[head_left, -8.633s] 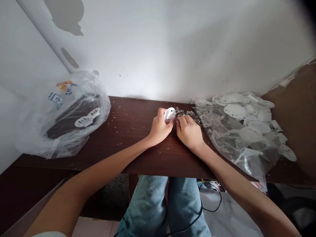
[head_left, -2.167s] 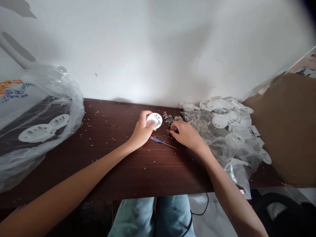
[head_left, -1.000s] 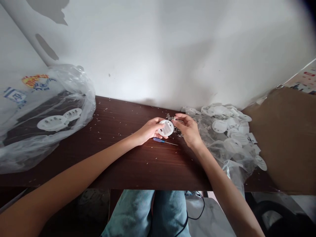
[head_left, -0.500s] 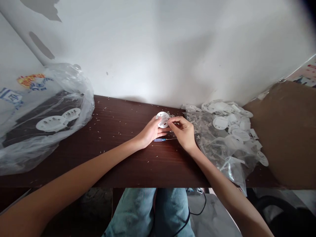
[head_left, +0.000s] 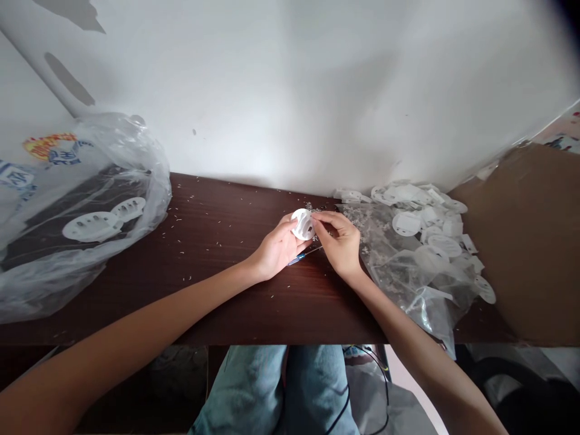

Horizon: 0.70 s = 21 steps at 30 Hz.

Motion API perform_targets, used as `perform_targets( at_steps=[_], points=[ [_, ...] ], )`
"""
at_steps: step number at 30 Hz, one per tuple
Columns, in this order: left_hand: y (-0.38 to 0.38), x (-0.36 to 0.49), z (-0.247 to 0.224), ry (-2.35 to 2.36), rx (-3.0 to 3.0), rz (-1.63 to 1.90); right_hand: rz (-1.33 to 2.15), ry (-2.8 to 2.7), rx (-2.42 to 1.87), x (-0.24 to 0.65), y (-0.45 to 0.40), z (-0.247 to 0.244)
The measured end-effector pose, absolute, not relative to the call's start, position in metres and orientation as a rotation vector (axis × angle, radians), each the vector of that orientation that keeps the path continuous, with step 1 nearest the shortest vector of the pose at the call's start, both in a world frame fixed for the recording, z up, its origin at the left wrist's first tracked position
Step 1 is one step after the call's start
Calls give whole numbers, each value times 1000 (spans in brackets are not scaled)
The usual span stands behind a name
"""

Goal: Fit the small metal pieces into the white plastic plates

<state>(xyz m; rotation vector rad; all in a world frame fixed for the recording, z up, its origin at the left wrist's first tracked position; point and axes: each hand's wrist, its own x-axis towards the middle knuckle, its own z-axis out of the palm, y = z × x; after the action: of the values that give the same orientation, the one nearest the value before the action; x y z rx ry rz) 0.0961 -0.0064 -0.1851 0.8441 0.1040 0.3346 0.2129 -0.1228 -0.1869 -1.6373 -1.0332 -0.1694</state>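
Note:
A round white plastic plate with slots (head_left: 302,225) is held up over the table between my two hands. My left hand (head_left: 277,246) grips its left edge, thumb on the face and fingers behind. At the plate's right edge my right hand (head_left: 339,240) pinches with thumb and forefinger; whether a small part is between those fingertips is too small to tell. Below the hands lies a screwdriver with a blue handle (head_left: 297,259), its thin shaft pointing right, partly beneath the right hand. Small white pieces (head_left: 312,207) are scattered on the table behind the plate.
To the right, several white plastic plates (head_left: 444,244) are heaped on a clear plastic bag (head_left: 385,254). A brown cardboard box (head_left: 534,241) stands beyond them. On the left, an open clear bag (head_left: 154,181) holds white slotted plates (head_left: 93,226). The wooden table (head_left: 226,308) meets a white wall.
The white plate has moved slightly right and turned in my hands. Its lower-left handle end shows the screwdriver now lying at a slant rather than level. The right hand stays at the plate's edge.

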Motion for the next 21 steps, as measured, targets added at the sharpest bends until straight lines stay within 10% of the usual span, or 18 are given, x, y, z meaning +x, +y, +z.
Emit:
perform_targets(
  at_steps=[21],
  points=[
    [-5,98,-201,48,959,353,-273,-1220,-1764,216,-126,-189]
  ],
)
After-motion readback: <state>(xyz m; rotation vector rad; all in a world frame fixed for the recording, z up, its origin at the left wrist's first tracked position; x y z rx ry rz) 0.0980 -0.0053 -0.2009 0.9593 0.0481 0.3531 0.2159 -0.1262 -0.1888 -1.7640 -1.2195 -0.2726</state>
